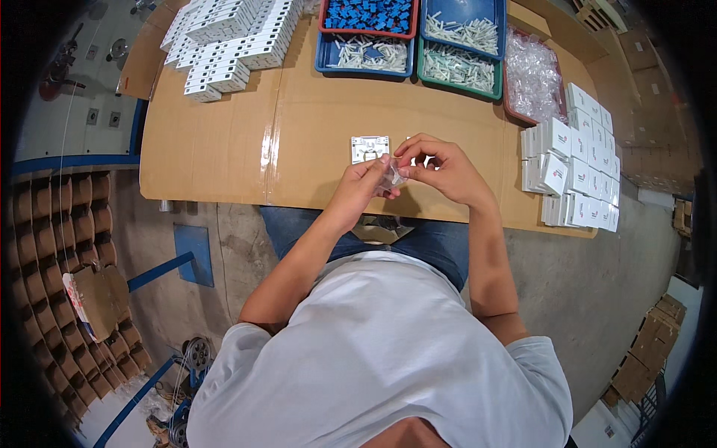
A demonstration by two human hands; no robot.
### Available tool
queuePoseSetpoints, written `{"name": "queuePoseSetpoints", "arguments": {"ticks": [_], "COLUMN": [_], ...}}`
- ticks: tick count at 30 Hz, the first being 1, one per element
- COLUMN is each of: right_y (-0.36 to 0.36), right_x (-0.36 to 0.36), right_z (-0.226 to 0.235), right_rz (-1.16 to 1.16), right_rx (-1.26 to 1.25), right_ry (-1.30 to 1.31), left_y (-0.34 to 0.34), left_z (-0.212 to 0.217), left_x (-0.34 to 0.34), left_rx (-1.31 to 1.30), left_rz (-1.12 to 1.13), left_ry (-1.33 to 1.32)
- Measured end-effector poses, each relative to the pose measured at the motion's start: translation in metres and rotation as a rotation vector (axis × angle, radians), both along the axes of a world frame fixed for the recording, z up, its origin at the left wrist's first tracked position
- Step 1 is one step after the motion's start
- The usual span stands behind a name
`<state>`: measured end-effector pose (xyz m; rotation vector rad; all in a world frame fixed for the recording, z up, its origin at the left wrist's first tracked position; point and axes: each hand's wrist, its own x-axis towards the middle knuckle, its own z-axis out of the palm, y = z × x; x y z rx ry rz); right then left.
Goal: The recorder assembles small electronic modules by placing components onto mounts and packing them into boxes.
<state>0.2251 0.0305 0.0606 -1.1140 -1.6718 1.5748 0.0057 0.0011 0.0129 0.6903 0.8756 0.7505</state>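
Note:
Both of my hands meet over the near edge of the cardboard-covered table [321,168]. My left hand [359,187] is closed on a small clear plastic bag [391,176]. The thumb and fingers of my right hand [442,168] pinch at the bag's upper right side. Something small and pale shows through the plastic, too small to name. Just beyond my left hand a white square plate with cut-outs [370,146] lies flat on the cardboard. Part of a white piece beyond my right fingers is mostly hidden by them.
Stacked white box-shaped units [239,52] stand at the far left. Along the far edge are trays of blue parts [370,15], white plugs [373,56] and more white pieces [459,71]. A red tray [532,78] holds clear bags. White boxes [582,168] are piled at the right edge.

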Motion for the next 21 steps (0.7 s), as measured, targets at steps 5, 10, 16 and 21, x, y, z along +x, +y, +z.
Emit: {"name": "queuePoseSetpoints", "arguments": {"ticks": [5,10,16,21], "right_y": [-0.0013,-0.0019,-0.0053,-0.0059], "right_x": [-0.003,0.0002,-0.0032,-0.0037], "right_z": [0.0078,-0.0012,-0.0006,0.0006], "right_rz": [-0.038,-0.006,0.001,-0.01], "right_rx": [0.041,0.046,0.031,0.021], "right_ry": [-0.066,-0.037,-0.011,-0.003], "left_y": [0.0013,0.0043,0.0028,0.0025], "left_z": [0.0106,0.0103,0.0057,0.0073], "left_x": [-0.0034,-0.0069,-0.0044,-0.0037], "left_rx": [0.063,0.067,0.061,0.037], "left_rz": [-0.011,-0.026,0.007,0.03], "left_ry": [0.023,0.05,0.081,0.053]}}
